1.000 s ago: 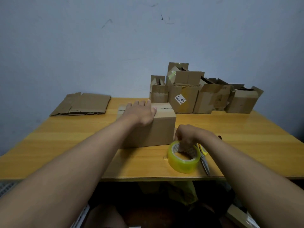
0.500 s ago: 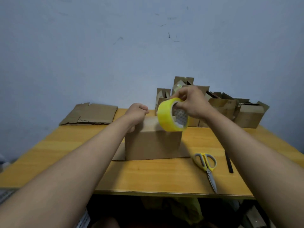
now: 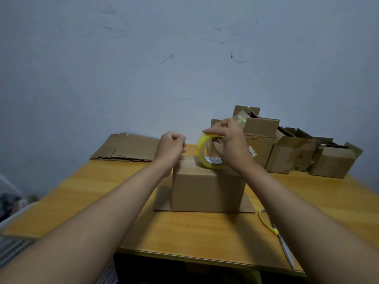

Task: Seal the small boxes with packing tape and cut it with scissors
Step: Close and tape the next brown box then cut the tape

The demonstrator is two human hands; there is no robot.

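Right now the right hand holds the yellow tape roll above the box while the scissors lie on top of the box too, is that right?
Not quite. The head view shows the right hand holding the tape roll above the box, but the scissors lie on the table, to the right of the box.

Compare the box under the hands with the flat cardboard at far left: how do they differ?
The box is erected and stands at table centre; the flat cardboard lies collapsed at the far left edge. The tape roll, held by the right hand, sits over the box; nothing touches the cardboard. Both are plain brown corrugated.
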